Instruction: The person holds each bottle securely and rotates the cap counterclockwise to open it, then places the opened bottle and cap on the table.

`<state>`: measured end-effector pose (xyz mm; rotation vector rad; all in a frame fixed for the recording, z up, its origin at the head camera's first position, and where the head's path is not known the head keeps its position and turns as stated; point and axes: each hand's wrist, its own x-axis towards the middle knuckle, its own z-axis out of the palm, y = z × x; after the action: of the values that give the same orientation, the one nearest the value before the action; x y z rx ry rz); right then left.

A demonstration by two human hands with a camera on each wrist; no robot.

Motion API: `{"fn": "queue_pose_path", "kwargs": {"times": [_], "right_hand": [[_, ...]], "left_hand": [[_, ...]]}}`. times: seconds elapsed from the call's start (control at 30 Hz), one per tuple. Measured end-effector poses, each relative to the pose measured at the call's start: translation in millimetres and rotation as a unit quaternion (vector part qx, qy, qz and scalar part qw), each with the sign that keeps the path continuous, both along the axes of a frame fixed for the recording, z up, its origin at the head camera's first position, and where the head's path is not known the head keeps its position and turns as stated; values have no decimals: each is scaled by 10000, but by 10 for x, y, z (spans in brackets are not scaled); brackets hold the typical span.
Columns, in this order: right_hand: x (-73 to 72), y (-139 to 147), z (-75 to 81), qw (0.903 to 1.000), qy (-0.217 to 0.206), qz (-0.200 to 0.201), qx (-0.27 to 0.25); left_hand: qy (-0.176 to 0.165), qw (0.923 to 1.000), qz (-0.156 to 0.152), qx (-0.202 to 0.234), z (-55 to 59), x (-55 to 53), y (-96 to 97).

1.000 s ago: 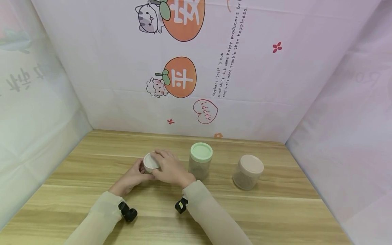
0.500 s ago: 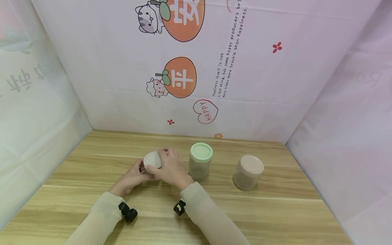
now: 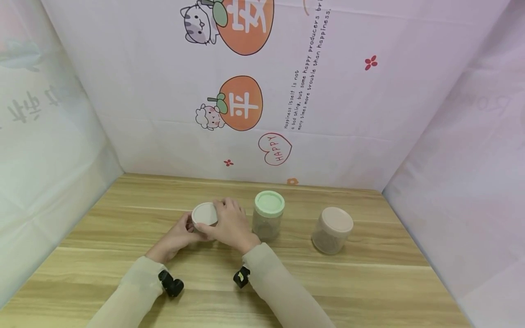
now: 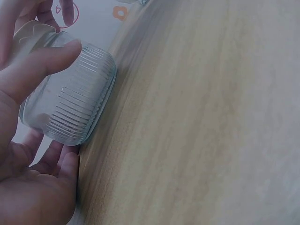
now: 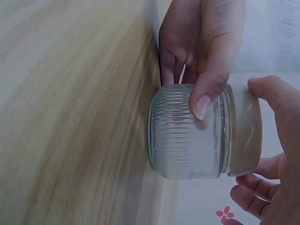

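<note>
A clear ribbed glass jar (image 5: 180, 140) with an off-white lid (image 3: 204, 214) stands left of centre on the table. My left hand (image 3: 178, 238) holds the jar body from the left, its thumb lying across the glass in both wrist views. The right hand (image 3: 233, 228) grips the lid's side, with the thumb on the near edge and the fingers around the far right side. In the right wrist view the lid (image 5: 246, 131) sits over the jar's mouth, and clear glass rings show just below it. The jar's base is at the wooden surface.
A taller jar with a green lid (image 3: 269, 204) stands just right of the right hand. Farther right is a squat jar with a pale pink lid (image 3: 337, 220). Printed white cloth (image 3: 328, 150) rises behind the wooden table (image 3: 369, 282) and along both sides.
The right hand has shifted from lying over the lid's top to gripping its right side, uncovering more of the lid. The left hand and the other two jars stay in place.
</note>
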<state>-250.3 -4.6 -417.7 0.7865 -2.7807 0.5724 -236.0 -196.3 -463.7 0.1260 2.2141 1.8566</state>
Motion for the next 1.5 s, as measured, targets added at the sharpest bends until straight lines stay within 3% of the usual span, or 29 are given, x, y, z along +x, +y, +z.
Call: {"fn": "queue_pose_path", "kwargs": {"times": [0.4,0.9,1.5], "right_hand": [[-20,3,4,9996,-236,177,4],[-38,30,-7,9968,-381,700,119],[-40,-36,-4,9976,-377,572,-82]], "left_hand": [[28,9999,-81,77,-7,-17,-19],[26,10000,-71,13,-3,-12,-23],[50,10000,-7,-73,-7,-31,-4]]}}
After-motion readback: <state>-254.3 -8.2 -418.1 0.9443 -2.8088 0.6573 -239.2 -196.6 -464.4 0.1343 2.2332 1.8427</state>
